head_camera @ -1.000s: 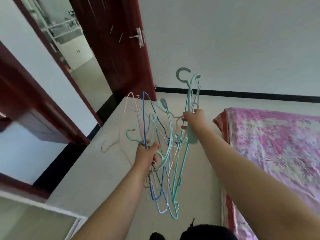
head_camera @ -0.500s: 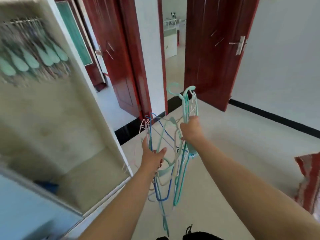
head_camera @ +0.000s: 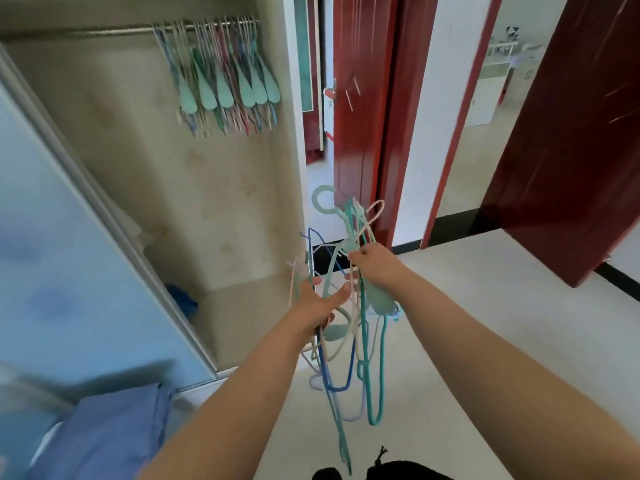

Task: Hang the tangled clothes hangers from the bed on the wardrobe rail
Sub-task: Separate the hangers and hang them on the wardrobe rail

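From the head view, the one view there is, the person stands before the open wardrobe (head_camera: 214,188) with a bundle of tangled hangers (head_camera: 349,323) held out between both hands, in the air over the pale floor (head_camera: 485,341) and just right of the wardrobe's side panel; the bundle is well below the rail (head_camera: 104,29) and off to its right, touching nothing but the hands. The left hand (head_camera: 318,301) has its fingers curled round wires low in the tangle, thumb reaching across the front; the right hand (head_camera: 375,263) is closed round the necks higher up, with a mint hook (head_camera: 320,200) and a pale pink loop standing up above its knuckles, while blue and teal wires dangle beneath. Along the rail a row of hung hangers (head_camera: 225,81) crowds its right end; the left stretch of it looks bare. A blue sliding door (head_camera: 69,254) stands at the left, blue cloth (head_camera: 114,431) lies low in the corner, and a red door (head_camera: 568,140) hangs open at the right. I would judge the step to be the carry to the wardrobe, nearly over, with the separating not yet done; the next move calls for working one hook free of the knot, lifting it to the rail and setting it beside those already there; the risk, I think, is that pulling one drags its neighbours along.
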`<state>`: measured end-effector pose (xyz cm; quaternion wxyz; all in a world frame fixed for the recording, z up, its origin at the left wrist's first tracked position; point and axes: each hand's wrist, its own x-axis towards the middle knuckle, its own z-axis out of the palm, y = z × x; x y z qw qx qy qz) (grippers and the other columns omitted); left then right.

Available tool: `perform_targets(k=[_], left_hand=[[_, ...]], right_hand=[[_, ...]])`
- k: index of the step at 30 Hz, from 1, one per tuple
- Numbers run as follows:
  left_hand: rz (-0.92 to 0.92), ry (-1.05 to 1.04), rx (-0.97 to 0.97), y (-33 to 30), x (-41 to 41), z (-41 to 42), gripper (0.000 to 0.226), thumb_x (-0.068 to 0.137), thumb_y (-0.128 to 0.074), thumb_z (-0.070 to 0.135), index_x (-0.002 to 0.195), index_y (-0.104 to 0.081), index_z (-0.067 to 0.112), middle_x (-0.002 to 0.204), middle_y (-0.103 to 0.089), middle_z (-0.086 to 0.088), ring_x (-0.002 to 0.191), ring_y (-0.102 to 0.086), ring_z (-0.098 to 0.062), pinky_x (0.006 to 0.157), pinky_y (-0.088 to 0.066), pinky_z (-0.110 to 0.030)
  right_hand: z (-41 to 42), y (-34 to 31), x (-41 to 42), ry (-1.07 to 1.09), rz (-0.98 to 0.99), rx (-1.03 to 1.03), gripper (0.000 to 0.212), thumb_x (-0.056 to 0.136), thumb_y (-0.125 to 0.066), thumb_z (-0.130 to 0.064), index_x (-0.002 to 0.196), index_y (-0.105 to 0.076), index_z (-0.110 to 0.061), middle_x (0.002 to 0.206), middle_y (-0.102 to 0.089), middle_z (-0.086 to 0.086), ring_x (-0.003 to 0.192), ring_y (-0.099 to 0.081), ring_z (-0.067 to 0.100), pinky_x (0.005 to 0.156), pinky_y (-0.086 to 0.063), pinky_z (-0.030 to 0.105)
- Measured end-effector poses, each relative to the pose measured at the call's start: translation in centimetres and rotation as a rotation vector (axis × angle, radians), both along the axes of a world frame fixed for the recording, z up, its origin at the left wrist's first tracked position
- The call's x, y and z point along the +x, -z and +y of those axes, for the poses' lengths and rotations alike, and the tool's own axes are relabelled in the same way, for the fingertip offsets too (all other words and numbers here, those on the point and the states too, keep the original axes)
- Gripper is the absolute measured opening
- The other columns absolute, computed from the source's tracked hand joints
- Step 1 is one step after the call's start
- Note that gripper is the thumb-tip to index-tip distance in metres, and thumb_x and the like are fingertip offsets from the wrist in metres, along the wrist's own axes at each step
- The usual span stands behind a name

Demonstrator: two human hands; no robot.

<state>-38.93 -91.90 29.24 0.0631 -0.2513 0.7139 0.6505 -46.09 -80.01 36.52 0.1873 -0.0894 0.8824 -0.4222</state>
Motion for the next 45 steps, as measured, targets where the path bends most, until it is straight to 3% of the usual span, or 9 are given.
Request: perform_targets(k=[3,6,13,18,24,30,32,36,45], left_hand=[[0.028,-0.102,0.158,1.5,-0.3,-0.7,0.076,0.080,-0.071,0.047,0.138,-0.029,0.021,0.117,-0.062,-0.014,0.074,-0.066,-0.017,0.078,-0.058,-0.033],[0.029,-0.111,0.281,2.2,-0.3,-1.2,0.077,0.080,-0.073,0.043,0.139,-0.029,0.019,0.122,-0.060,-0.016,0.077,-0.067,-0.016,0.080,-0.056,-0.035],[-0.003,-0.125,0.454,2.1,1.0,-2.5,0.081,0.057,-0.086,0.038,0.125,-0.045,0.022,0.089,-0.062,-0.007,0.078,-0.055,-0.020,0.076,-0.050,-0.038],[-0.011,-0.142,0.434,3.7,1.7,-4.8,0.105,0.054,-0.090,0.053,0.139,-0.040,0.017,0.124,-0.060,-0.017,0.109,-0.059,-0.033,0.101,-0.044,-0.052],[-0.054,-0.218,0.468,4.4,4.8,-7.3,0.051,0.079,-0.078,0.023,0.117,-0.043,0.026,0.083,-0.065,-0.006,0.064,-0.063,-0.014,0.070,-0.053,-0.034],[-0.061,-0.498,0.078,5.6,7.4,-12.2,0.088,0.081,-0.076,0.018,0.148,-0.018,0.018,0.113,-0.056,-0.016,0.074,-0.059,-0.024,0.049,-0.046,-0.024],[-0.061,-0.582,0.082,5.6,8.7,-14.9,0.076,0.086,-0.068,0.010,0.146,-0.023,0.012,0.090,-0.055,-0.013,0.057,-0.051,-0.020,0.037,-0.040,-0.016],[-0.125,-0.602,0.251,6.5,11.7,-20.8,0.012,0.084,-0.068,0.009,0.085,-0.059,0.001,0.060,-0.055,-0.009,0.044,-0.048,-0.015,0.038,-0.041,-0.018],[-0.006,-0.529,0.578,7.0,15.1,-29.0,0.030,0.098,-0.049,0.017,0.069,-0.051,0.009,0.047,-0.055,-0.002,0.038,-0.052,-0.011,0.043,-0.045,-0.020]], right_hand=[[-1.5,0.3,-1.1,-0.085,-0.042,-0.064,0.032,0.101,-0.043,-0.016,0.072,-0.048,-0.003,0.066,-0.050,0.008,0.042,-0.056,-0.001,0.037,-0.040,0.009],[-3.5,0.8,-1.7,-0.160,-0.059,-0.054,0.027,0.097,-0.045,-0.022,0.086,-0.056,0.000,0.095,-0.064,0.021,0.086,-0.069,0.026,0.068,-0.059,0.038],[-6.9,1.5,-1.2,-0.324,0.007,0.090,0.021,0.099,-0.039,-0.020,0.084,-0.043,-0.007,0.065,-0.043,0.004,0.055,-0.042,0.016,0.049,-0.033,0.027],[-9.1,2.6,-0.4,-0.325,-0.004,0.068,0.030,0.100,-0.037,-0.022,0.074,-0.043,-0.009,0.067,-0.042,0.004,0.059,-0.042,0.018,0.062,-0.037,0.027],[-11.2,4.3,1.9,-0.381,-0.072,0.024,0.029,0.096,-0.049,-0.033,0.108,-0.053,-0.007,0.089,-0.056,0.009,0.084,-0.059,0.027,0.070,-0.043,0.029],[-14.7,4.0,5.0,-0.386,-0.210,-0.112,0.016,0.097,-0.049,-0.023,0.103,-0.049,-0.008,0.083,-0.048,0.007,0.077,-0.053,0.025,0.075,-0.055,0.043],[-15.9,2.9,5.1,-0.359,-0.260,-0.117,0.014,0.096,-0.048,-0.014,0.105,-0.050,-0.004,0.089,-0.046,0.013,0.079,-0.054,0.029,0.064,-0.058,0.043],[-18.4,1.8,4.6,-0.349,-0.393,-0.229,0.009,0.095,-0.053,-0.008,0.103,-0.050,-0.006,0.086,-0.050,0.011,0.075,-0.057,0.023,0.042,-0.053,0.031],[-21.5,1.4,3.2,-0.101,-0.228,-0.218,0.011,0.078,-0.064,-0.004,0.069,-0.057,-0.006,0.063,-0.052,0.017,0.049,-0.045,0.024,0.058,-0.041,0.035]])
